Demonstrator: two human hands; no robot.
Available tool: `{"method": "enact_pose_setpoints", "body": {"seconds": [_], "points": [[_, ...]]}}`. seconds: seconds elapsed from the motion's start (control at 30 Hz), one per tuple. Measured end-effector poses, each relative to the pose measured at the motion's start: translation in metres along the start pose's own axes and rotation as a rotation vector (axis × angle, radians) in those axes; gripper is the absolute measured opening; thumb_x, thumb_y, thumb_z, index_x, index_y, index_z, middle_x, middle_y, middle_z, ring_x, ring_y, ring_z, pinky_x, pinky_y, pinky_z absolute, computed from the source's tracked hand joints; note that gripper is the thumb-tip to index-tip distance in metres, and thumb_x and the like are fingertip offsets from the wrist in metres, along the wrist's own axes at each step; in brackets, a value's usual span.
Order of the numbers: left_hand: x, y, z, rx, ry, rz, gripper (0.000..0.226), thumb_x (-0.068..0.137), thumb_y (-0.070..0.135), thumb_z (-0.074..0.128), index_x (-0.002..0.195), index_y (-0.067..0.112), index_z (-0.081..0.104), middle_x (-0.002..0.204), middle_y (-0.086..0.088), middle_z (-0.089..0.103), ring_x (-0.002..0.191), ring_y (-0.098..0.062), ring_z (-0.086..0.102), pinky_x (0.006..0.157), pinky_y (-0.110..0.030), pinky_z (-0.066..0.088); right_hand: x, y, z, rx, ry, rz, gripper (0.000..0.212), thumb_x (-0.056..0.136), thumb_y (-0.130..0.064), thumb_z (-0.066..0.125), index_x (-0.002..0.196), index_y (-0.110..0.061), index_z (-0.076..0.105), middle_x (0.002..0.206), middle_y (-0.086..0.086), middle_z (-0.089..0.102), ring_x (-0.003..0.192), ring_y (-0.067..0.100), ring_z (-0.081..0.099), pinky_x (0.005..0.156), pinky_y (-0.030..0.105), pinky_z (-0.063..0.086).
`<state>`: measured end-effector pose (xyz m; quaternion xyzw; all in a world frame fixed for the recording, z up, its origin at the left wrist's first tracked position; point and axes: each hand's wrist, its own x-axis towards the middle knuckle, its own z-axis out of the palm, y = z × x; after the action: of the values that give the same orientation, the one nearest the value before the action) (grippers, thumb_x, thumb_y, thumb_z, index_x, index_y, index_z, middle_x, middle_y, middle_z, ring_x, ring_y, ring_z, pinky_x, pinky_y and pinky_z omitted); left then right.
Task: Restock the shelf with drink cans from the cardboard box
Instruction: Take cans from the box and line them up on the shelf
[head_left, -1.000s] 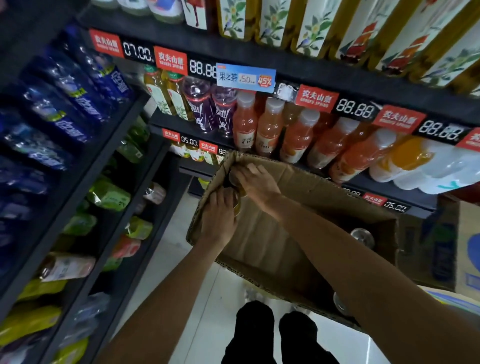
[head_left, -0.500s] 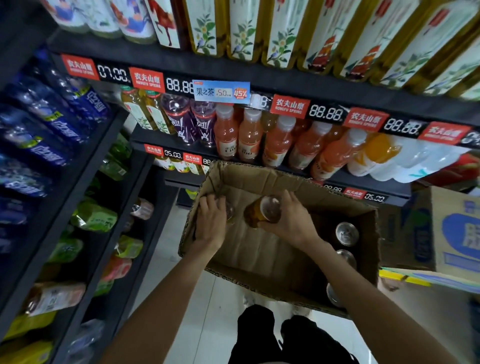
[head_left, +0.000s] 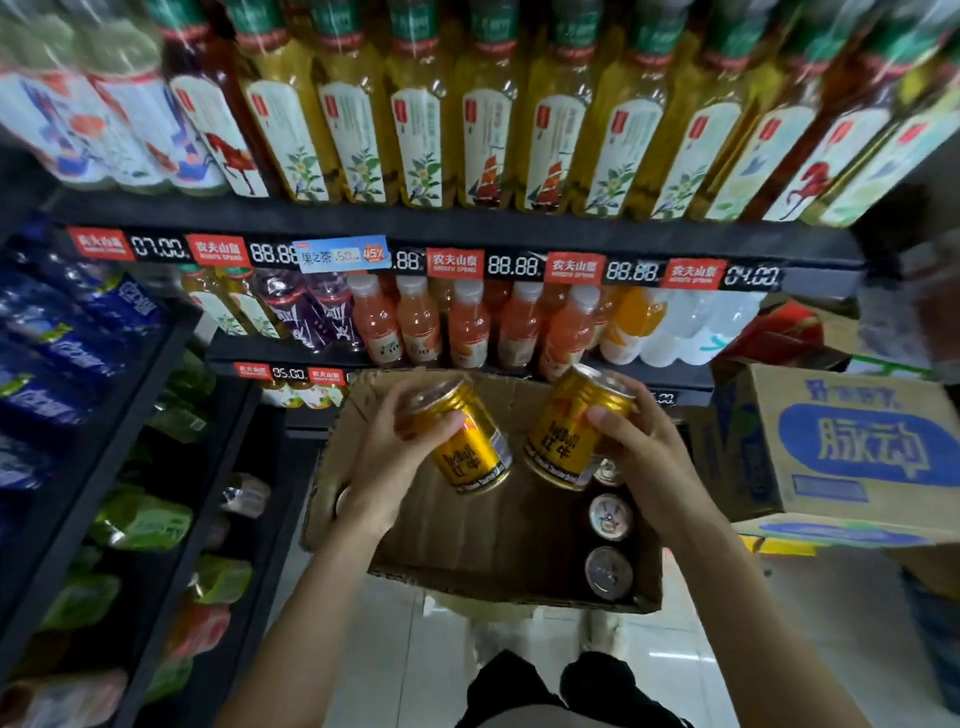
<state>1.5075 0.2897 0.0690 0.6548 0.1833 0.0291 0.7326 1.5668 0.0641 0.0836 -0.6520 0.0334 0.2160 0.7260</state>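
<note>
Head view looks down past a wall of dark shelving (head_left: 467, 234) that fills the upper frame, its top tier packed with tall yellow tea bottles (head_left: 421, 140) and the tier beneath lined with orange juice bottles (head_left: 470, 332) behind a strip of red and black price tags (head_left: 511, 266). At the left a second rack (head_left: 93, 467) runs away from the camera, carrying blue-labelled bottles above and green packs lower down, all too blurred to read. On the right edge sits a closed carton with a blue printed label (head_left: 852, 447), near the shelf end. Below the juice tier, an open cardboard box (head_left: 498, 545) stands with its flaps up, and along its right inner wall three can tops (head_left: 610, 515) show in a row; more may lie under the right forearm, but that part is hidden. Both arms reach forward over the box. The left hand (head_left: 395, 457) has its fingers and thumb wrapped round the upper half of a gold can (head_left: 467, 447), which tilts with its top toward the upper left. The right hand (head_left: 639, 447) clasps a second gold can (head_left: 571, 431) from its right side, thumb across the front, the can leaning with its silver lid toward the upper right. Both cans are held above the box, their lower ends close together but apart. Dark trouser legs (head_left: 550, 691) show at the bottom over a pale tiled floor (head_left: 395, 649).
</note>
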Motion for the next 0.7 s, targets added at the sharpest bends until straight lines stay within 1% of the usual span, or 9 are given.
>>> {"method": "enact_pose_setpoints", "body": {"seconds": [0.07, 0.13, 0.27, 0.33, 0.4, 0.5, 0.57, 0.63, 0.7], "points": [[0.000, 0.017, 0.015, 0.017, -0.014, 0.049, 0.093, 0.052, 0.052, 0.083, 0.133, 0.025, 0.047, 0.114, 0.017, 0.056, 0.100, 0.005, 0.056, 0.078, -0.014, 0.046, -0.008, -0.014, -0.013, -0.023, 0.007, -0.045, 0.054, 0.069, -0.034, 0.072, 0.120, -0.037, 0.056, 0.119, -0.001, 0.064, 0.112, 0.021, 0.061, 0.098, 0.048, 0.046], [0.000, 0.037, 0.031, 0.081, -0.045, 0.107, 0.095, 0.042, 0.064, 0.080, 0.126, 0.031, 0.050, 0.117, 0.014, 0.056, 0.100, 0.004, 0.058, 0.077, -0.015, 0.049, -0.016, -0.031, -0.026, -0.036, -0.006, -0.101, 0.062, 0.067, -0.037, 0.073, 0.126, -0.036, 0.054, 0.121, -0.002, 0.064, 0.113, 0.020, 0.060, 0.093, 0.044, 0.050], [0.003, 0.085, 0.071, 0.215, -0.057, 0.300, 0.061, 0.051, 0.055, 0.072, 0.108, 0.040, 0.055, 0.108, 0.022, 0.058, 0.094, 0.009, 0.059, 0.072, -0.015, 0.050, -0.025, -0.074, -0.054, -0.008, -0.017, -0.203, 0.068, 0.062, -0.043, 0.070, 0.127, -0.033, 0.054, 0.123, 0.002, 0.064, 0.114, 0.023, 0.061, 0.090, 0.046, 0.051], [0.004, 0.113, 0.096, 0.232, -0.054, 0.419, 0.052, 0.054, 0.052, 0.070, 0.102, 0.038, 0.057, 0.097, 0.026, 0.064, 0.092, 0.010, 0.060, 0.068, -0.011, 0.049, -0.026, -0.099, -0.071, 0.021, -0.009, -0.242, 0.059, 0.065, -0.039, 0.067, 0.123, -0.032, 0.057, 0.119, 0.003, 0.065, 0.109, 0.023, 0.064, 0.087, 0.046, 0.053], [0.005, 0.142, 0.122, 0.258, -0.051, 0.537, 0.047, 0.057, 0.052, 0.069, 0.100, 0.038, 0.057, 0.093, 0.031, 0.065, 0.091, 0.008, 0.061, 0.069, -0.009, 0.048, -0.025, -0.128, -0.090, 0.042, -0.023, -0.268, 0.047, 0.070, -0.035, 0.058, 0.117, -0.031, 0.060, 0.111, 0.003, 0.070, 0.102, 0.023, 0.067, 0.081, 0.044, 0.055], [0.008, 0.187, 0.162, 0.309, -0.048, 0.717, 0.044, 0.059, 0.051, 0.068, 0.098, 0.035, 0.056, 0.092, 0.033, 0.064, 0.088, 0.006, 0.062, 0.068, -0.010, 0.048, -0.019, -0.171, -0.120, 0.046, -0.002, -0.311, 0.057, 0.071, -0.038, 0.053, 0.126, -0.027, 0.055, 0.107, 0.005, 0.071, 0.096, 0.023, 0.068, 0.078, 0.042, 0.054], [0.012, 0.216, 0.189, 0.339, -0.037, 0.806, 0.043, 0.059, 0.052, 0.068, 0.095, 0.033, 0.054, 0.088, 0.033, 0.064, 0.083, 0.008, 0.062, 0.065, -0.010, 0.047, -0.016, -0.204, -0.137, 0.041, 0.029, -0.386, 0.057, 0.075, -0.036, 0.051, 0.129, -0.021, 0.052, 0.093, 0.000, 0.073, 0.084, 0.016, 0.069, 0.070, 0.034, 0.053], [0.017, 0.242, 0.214, 0.376, -0.011, 0.879, 0.046, 0.057, 0.056, 0.068, 0.093, 0.032, 0.052, 0.085, 0.030, 0.065, 0.082, 0.006, 0.062, 0.067, -0.015, 0.049, -0.015, -0.238, -0.153, 0.022, 0.044, -0.489, 0.039, 0.076, -0.034, 0.050, 0.111, -0.024, 0.062, 0.077, -0.005, 0.073, 0.072, 0.010, 0.069, 0.070, 0.034, 0.052], [0.020, 0.268, 0.239, 0.425, 0.028, 0.956, 0.054, 0.055, 0.061, 0.069, 0.095, 0.029, 0.052, 0.088, 0.023, 0.063, 0.084, 0.005, 0.062, 0.071, -0.021, 0.051, -0.016, -0.271, -0.169, 0.022, 0.014, -0.576, 0.026, 0.074, -0.035, 0.051, 0.089, -0.029, 0.070, 0.076, -0.004, 0.072, 0.073, 0.012, 0.068, 0.082, 0.041, 0.052]]}}
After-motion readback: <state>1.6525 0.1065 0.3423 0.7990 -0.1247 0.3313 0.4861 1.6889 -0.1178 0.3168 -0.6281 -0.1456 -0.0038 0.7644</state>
